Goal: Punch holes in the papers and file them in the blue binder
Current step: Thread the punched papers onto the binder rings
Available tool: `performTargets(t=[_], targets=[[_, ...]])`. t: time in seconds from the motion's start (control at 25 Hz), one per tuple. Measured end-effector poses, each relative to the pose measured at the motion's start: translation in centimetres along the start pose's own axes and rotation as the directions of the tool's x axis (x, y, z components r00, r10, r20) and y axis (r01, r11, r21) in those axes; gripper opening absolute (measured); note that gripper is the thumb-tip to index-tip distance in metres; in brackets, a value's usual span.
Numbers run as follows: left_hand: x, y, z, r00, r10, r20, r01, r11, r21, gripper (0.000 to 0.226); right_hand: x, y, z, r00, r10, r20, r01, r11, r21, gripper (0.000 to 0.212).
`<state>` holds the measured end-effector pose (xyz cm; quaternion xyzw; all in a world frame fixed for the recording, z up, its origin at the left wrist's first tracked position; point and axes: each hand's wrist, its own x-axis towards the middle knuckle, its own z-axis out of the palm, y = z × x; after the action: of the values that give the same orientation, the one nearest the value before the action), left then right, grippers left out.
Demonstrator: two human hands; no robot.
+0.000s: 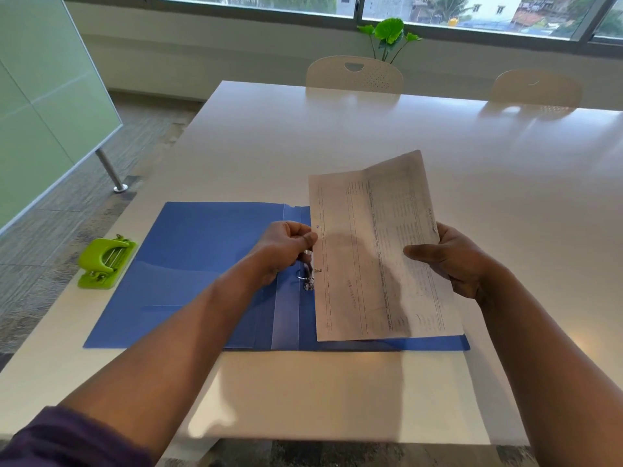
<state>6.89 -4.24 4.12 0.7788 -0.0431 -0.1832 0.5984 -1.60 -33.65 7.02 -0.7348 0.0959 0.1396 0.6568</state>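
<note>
On a white table [337, 136], the blue binder [202, 264] lies open, its metal rings [307, 276] at the spine. Over its right half, the left hand [283, 251] pinches the punched paper [371, 264] at its ring-side edge; the right hand [451, 261] grips the opposite edge. Left of the binder sits a green hole punch [105, 262].

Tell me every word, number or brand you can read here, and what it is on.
Nothing can be read.
Printed sheet held by both hands: ruled table with rows of text, too blurred.
Green hole punch: no marking seen.
Blue binder: no label seen.
</note>
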Motion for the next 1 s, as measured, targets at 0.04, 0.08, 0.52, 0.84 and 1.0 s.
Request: performTargets(t=[0.04,0.08,0.52,0.84,1.0], targets=[[0.2,-0.1,-0.1,1.000,0.012,-0.024,-0.013,0.999,-0.040,0.006,0.0,0.0,-0.1,1.000,-0.006,0.004,0.006,1.000,0.005,0.026],[0.3,-0.2,-0.3,0.999,0.020,-0.041,-0.022,0.997,-0.071,0.006,0.0,-0.1,-0.1,1.000,-0.015,0.008,0.015,1.000,0.009,0.027],[2.5,-0.1,-0.6,0.998,-0.022,0.060,0.032,0.987,-0.160,0.033,0.2,-1.9,0.4,0.996,-0.094,0.013,0.095,0.977,-0.189,0.035],[3.1,-1.0,-0.3,0.996,-0.076,-0.051,0.060,0.963,-0.263,0.027,0.1,-3.5,1.6,0.996,-0.090,-0.025,0.077,0.943,-0.323,0.023],[3.4,-1.0,-0.3,0.986,-0.147,-0.078,0.125,0.965,-0.232,0.016,0.2,-3.7,2.1,0.994,-0.111,-0.021,0.095,0.923,-0.373,0.025]])
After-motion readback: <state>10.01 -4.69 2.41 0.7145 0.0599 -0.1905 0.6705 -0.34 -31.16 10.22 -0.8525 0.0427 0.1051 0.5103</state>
